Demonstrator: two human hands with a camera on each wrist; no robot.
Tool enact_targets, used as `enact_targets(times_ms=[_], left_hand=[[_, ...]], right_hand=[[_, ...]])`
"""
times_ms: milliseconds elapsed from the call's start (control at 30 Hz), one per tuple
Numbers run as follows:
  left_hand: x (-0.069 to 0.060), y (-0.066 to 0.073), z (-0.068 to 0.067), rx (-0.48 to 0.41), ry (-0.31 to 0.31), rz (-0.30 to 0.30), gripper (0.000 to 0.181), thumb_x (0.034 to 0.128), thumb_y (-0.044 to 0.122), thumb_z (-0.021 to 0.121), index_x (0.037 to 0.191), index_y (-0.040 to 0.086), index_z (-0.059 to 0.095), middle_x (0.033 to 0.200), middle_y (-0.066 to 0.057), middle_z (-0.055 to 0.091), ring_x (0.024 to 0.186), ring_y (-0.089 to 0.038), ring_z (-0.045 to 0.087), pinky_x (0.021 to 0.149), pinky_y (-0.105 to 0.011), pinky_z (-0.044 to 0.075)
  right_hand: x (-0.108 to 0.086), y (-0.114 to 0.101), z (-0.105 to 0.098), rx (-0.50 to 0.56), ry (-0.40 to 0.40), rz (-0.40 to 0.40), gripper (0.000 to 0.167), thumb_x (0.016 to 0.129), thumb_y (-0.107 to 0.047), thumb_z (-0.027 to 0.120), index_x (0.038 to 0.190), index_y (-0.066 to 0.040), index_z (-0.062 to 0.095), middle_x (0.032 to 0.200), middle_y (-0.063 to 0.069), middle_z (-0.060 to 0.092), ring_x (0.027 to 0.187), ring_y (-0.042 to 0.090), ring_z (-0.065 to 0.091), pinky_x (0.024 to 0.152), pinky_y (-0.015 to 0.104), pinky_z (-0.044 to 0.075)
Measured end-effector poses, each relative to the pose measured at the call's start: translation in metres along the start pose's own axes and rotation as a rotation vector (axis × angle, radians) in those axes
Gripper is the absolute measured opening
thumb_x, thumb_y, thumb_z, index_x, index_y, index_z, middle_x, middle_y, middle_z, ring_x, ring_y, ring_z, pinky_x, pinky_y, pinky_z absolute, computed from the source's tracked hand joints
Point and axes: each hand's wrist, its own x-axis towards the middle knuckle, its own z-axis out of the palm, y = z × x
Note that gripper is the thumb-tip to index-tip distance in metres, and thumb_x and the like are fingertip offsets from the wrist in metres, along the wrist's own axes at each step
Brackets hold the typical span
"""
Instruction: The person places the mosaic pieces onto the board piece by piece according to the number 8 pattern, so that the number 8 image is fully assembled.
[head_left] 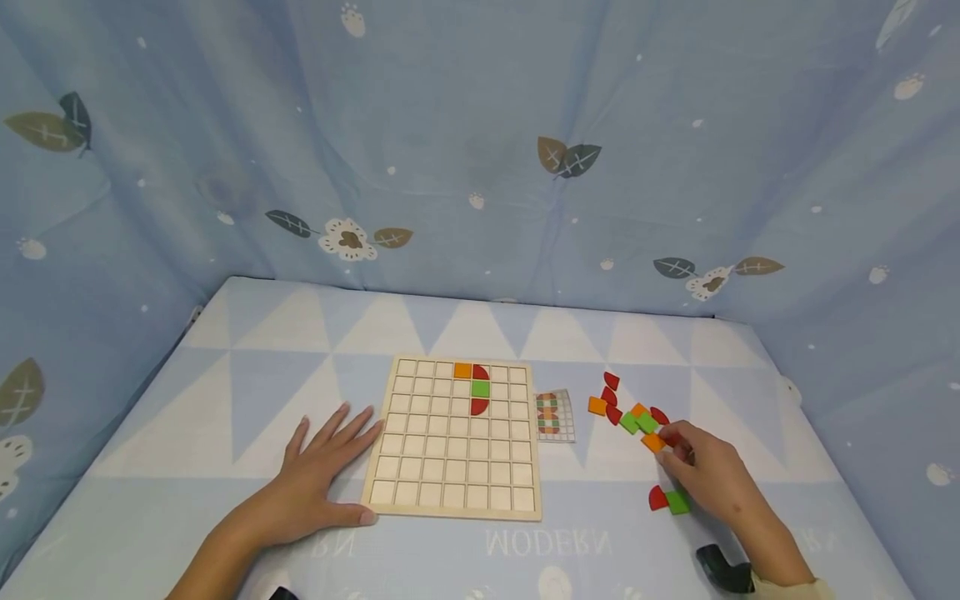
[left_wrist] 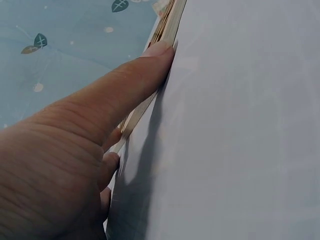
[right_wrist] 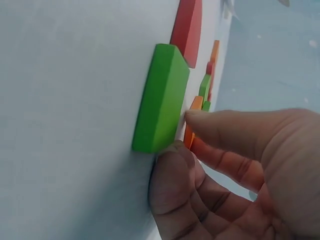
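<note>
A wooden grid board lies on the table. Near its top are an orange square, a green square and two red quarter-round tiles. My left hand lies with fingers spread at the board's left side; in the left wrist view its thumb touches the board's edge. To the right of the board, my right hand pinches an orange square tile between thumb and forefinger, at the near end of a loose row of tiles. The forefinger's contact is partly hidden.
A printed pattern card lies against the board's right edge. Several red, green and orange tiles trail beyond the right hand. Closer in, a red quarter-round touches a green square. A patterned curtain surrounds the table.
</note>
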Motion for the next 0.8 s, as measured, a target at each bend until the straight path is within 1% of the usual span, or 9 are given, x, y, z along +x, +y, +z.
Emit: enact_targets(times_ms=[133,300,433,600,667,800], left_hand=[[0.0,0.001,0.0,0.008,0.008,0.005,0.112,0.0748,0.075,0.077,0.165,0.023,0.036,0.172,-0.005,0.025,0.16,-0.039,0.005,0.119,-0.066,-0.013],[-0.001,0.002,0.0,0.014,0.016,0.015,0.112,0.0752,0.074,0.077,0.165,0.022,0.036,0.172,-0.006,0.026,0.159,-0.04,0.005,0.119,-0.066,-0.012],[-0.001,0.001,0.0,0.008,0.017,0.025,0.111,0.0766,0.073,0.077,0.165,0.021,0.036,0.172,-0.007,0.025,0.159,-0.041,0.005,0.119,-0.066,-0.013],[0.0,-0.001,0.001,0.011,0.014,0.038,0.109,0.0789,0.071,0.076,0.165,0.02,0.035,0.173,-0.008,0.023,0.159,-0.041,0.004,0.118,-0.067,-0.014],[0.0,-0.002,0.002,0.018,0.017,0.041,0.109,0.0791,0.072,0.076,0.165,0.02,0.035,0.173,-0.008,0.022,0.159,-0.04,0.004,0.118,-0.066,-0.014],[0.0,-0.002,0.003,0.037,0.017,0.036,0.109,0.079,0.074,0.074,0.165,0.02,0.035,0.173,-0.008,0.022,0.16,-0.04,0.004,0.119,-0.066,-0.013]], right_hand=[[0.0,0.0,0.0,0.008,0.005,-0.019,0.039,0.093,-0.018,0.078,0.124,0.002,0.066,0.079,0.003,0.051,0.073,0.02,0.049,0.056,0.027,0.039],[0.002,-0.004,0.0,0.024,-0.002,-0.002,0.034,0.092,-0.016,0.078,0.119,0.001,0.066,0.081,0.003,0.054,0.077,0.021,0.051,0.059,0.027,0.044],[0.007,-0.006,-0.001,0.042,-0.031,0.017,0.03,0.092,-0.014,0.077,0.113,0.002,0.065,0.085,0.004,0.057,0.081,0.022,0.053,0.065,0.029,0.051],[0.011,-0.006,-0.003,0.074,-0.087,0.072,0.031,0.092,-0.016,0.077,0.111,0.003,0.062,0.09,0.006,0.06,0.085,0.023,0.054,0.071,0.033,0.054],[0.012,-0.006,-0.003,0.084,-0.101,0.086,0.034,0.092,-0.018,0.079,0.111,0.003,0.061,0.09,0.006,0.06,0.086,0.023,0.055,0.072,0.033,0.054],[0.012,-0.006,-0.004,0.097,-0.101,0.084,0.035,0.091,-0.02,0.081,0.109,0.002,0.06,0.09,0.006,0.061,0.085,0.023,0.055,0.072,0.032,0.055]])
